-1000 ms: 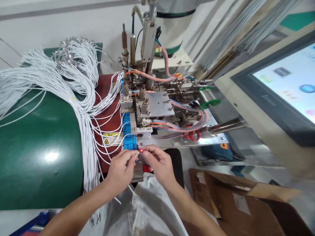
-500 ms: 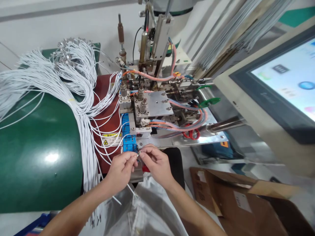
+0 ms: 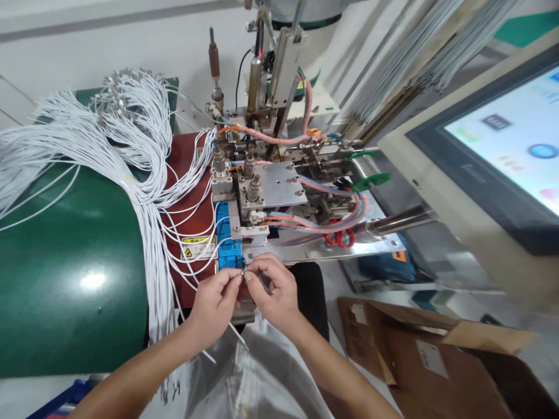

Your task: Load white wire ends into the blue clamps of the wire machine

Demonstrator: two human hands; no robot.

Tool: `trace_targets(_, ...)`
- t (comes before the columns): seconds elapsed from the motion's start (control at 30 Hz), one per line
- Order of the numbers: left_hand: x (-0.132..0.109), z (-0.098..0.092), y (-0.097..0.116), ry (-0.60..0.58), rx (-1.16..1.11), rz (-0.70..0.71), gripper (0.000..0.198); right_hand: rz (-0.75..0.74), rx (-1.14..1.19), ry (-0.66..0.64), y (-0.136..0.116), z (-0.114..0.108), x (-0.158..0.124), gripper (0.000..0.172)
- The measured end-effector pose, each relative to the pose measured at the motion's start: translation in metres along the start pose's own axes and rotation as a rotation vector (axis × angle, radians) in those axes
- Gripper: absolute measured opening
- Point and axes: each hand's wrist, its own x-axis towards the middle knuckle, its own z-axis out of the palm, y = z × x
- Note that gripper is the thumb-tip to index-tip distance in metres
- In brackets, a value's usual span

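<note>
My left hand (image 3: 218,302) is closed in a pinch on a white cable, whose loose end hangs below the palm. Fingertip to fingertip with it, my right hand (image 3: 273,291) pinches something too small to make out at the cable's tip. Both hands are in front of the blue fixture (image 3: 229,250) at the machine's near left corner. Several white cables run from that fixture to a large bundle of white cables (image 3: 151,256) on the left.
A green curved surface (image 3: 70,279) lies at left under the bundle. Behind the hands stands the machine with its metal plate (image 3: 279,183) and hoses. At right are a screen (image 3: 515,134) and an open cardboard box (image 3: 419,355).
Both hands have shifted slightly left, with the fingertips still together. The loose cable end below my left hand has moved a little right.
</note>
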Motion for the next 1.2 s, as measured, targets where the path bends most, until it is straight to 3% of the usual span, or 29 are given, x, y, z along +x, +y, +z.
trace_targets(0.1,0.002,-0.012,0.005,-0.144,0.080,-0.009,0.024,-0.039,-0.045,-0.181,0.000,-0.014,0.008,0.008)
trace_targets(0.23,0.005,-0.028,0.012,-0.331,0.208,0.039,0.025,0.036,-0.074,-0.453,-0.004,-0.027,0.017,0.010)
trace_targets(0.37,0.005,-0.031,0.012,-0.367,0.354,0.181,0.026,0.117,-0.101,-0.609,-0.007,-0.029,0.021,0.011)
trace_targets(0.43,0.003,-0.028,0.011,-0.273,0.371,0.216,0.024,0.143,-0.075,-0.550,-0.006,-0.024,0.019,0.011)
trace_targets(0.57,-0.001,-0.016,0.007,0.051,0.281,0.195,0.018,0.254,0.097,-0.196,-0.004,-0.007,0.007,0.017)
trace_targets(0.63,-0.001,-0.011,0.004,0.127,0.231,0.186,0.018,0.287,0.150,-0.085,-0.002,0.000,0.000,0.020)
trace_targets(0.93,-0.001,-0.013,-0.002,0.078,0.184,0.172,0.016,0.272,0.180,-0.038,0.005,-0.003,-0.003,0.006)
trace_targets(1.2,0.001,-0.015,-0.001,0.012,0.228,0.159,0.019,0.064,-0.048,-0.074,0.007,-0.005,-0.004,0.009)
